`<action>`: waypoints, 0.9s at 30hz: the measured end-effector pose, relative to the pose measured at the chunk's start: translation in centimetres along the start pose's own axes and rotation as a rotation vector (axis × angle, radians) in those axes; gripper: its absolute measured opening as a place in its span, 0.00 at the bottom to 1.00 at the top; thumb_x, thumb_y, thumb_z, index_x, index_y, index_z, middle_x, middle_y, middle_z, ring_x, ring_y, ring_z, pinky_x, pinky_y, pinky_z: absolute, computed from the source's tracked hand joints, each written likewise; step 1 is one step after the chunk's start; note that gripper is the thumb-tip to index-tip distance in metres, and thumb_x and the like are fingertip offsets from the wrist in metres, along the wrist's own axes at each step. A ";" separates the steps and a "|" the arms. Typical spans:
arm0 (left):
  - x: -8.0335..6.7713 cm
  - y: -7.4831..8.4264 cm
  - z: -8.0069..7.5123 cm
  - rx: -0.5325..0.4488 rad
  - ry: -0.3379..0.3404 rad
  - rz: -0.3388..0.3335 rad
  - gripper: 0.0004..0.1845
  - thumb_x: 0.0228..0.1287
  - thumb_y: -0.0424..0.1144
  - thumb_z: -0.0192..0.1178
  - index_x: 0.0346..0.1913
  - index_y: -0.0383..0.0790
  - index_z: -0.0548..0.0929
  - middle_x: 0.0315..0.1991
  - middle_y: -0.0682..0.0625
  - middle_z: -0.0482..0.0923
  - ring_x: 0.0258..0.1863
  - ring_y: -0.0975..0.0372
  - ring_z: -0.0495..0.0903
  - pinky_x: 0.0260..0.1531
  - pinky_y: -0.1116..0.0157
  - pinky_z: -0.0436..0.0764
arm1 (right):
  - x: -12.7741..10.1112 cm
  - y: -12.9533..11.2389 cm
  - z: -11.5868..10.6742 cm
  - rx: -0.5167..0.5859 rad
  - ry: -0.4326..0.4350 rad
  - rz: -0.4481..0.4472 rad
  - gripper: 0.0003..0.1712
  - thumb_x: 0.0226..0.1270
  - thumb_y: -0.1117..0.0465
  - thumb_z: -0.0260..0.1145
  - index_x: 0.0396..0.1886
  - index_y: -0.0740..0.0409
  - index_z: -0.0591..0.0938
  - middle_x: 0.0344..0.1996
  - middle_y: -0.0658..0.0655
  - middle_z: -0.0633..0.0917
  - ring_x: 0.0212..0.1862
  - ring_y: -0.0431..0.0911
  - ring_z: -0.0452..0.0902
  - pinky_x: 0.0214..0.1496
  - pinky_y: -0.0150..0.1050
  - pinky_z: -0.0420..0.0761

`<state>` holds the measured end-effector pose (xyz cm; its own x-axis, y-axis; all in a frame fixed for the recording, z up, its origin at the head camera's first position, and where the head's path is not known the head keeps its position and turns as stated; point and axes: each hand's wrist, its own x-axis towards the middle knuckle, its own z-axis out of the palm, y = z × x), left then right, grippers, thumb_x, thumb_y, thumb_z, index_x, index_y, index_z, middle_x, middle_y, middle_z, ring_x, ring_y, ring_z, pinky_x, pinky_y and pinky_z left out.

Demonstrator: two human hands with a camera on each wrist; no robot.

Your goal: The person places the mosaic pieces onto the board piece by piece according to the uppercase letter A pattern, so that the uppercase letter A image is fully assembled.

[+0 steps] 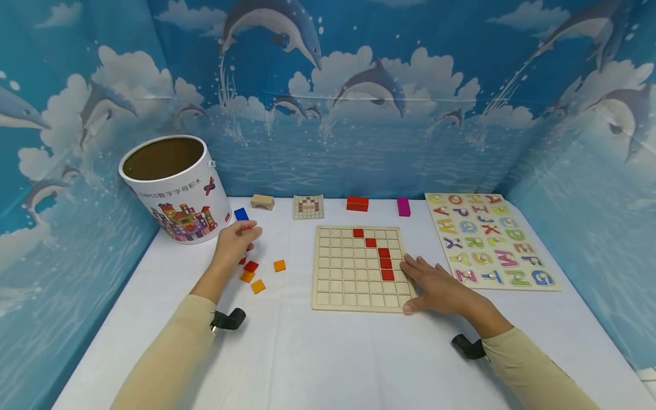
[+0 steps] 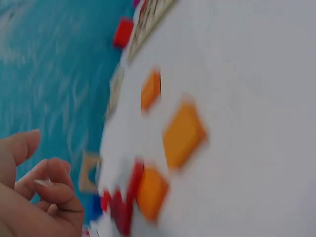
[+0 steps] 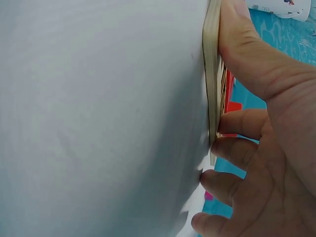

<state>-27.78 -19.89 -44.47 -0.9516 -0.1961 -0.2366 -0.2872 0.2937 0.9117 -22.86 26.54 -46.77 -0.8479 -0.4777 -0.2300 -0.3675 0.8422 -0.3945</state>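
Observation:
My left hand [image 1: 237,242] is over a small cluster of tiles left of the grid board, its fingers loosely bent; I see no tile in its grasp in the left wrist view. Beneath and beside it lie a red tile [image 1: 251,266] and several orange tiles [image 1: 258,286], partly hidden by the hand. The square wooden grid board [image 1: 348,283] has several red tiles [image 1: 385,263] set in its right half. My right hand [image 1: 435,286] rests at the board's right edge, fingers spread, thumb at the near right corner.
A large white bucket [image 1: 192,199] stands at the back left. Along the back lie a blue block [image 1: 241,214], a wooden arch block [image 1: 262,201], a small pattern card [image 1: 308,207], a red block [image 1: 357,204] and a magenta block [image 1: 403,207]. An alphabet puzzle board [image 1: 489,245] lies right.

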 end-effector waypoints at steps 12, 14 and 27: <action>4.0 -2.3 -1.6 0.286 0.218 -0.051 0.21 0.70 0.48 0.65 0.57 0.36 0.83 0.51 0.39 0.79 0.49 0.51 0.75 0.42 0.64 0.82 | -0.1 0.0 0.0 -0.004 -0.005 0.013 0.68 0.49 0.28 0.73 0.80 0.62 0.59 0.80 0.65 0.54 0.79 0.69 0.44 0.73 0.73 0.46; 4.2 -2.2 -1.2 0.375 0.242 -0.052 0.21 0.69 0.47 0.66 0.56 0.34 0.84 0.50 0.37 0.80 0.47 0.49 0.77 0.42 0.61 0.83 | 0.0 -0.3 0.0 -0.004 -0.006 0.005 0.68 0.49 0.28 0.73 0.80 0.62 0.59 0.80 0.65 0.55 0.79 0.68 0.44 0.73 0.73 0.46; 4.6 -1.5 0.1 0.418 0.266 -0.037 0.13 0.72 0.39 0.62 0.53 0.34 0.81 0.57 0.35 0.78 0.55 0.44 0.77 0.56 0.50 0.82 | -0.3 -0.5 -0.3 -0.016 -0.003 0.002 0.66 0.51 0.29 0.73 0.79 0.63 0.60 0.80 0.65 0.54 0.79 0.68 0.45 0.72 0.75 0.47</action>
<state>-31.71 -21.08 -46.93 -0.8948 -0.4294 -0.1223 -0.3909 0.6212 0.6792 -22.58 26.35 -46.29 -0.8478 -0.4763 -0.2333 -0.3717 0.8473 -0.3793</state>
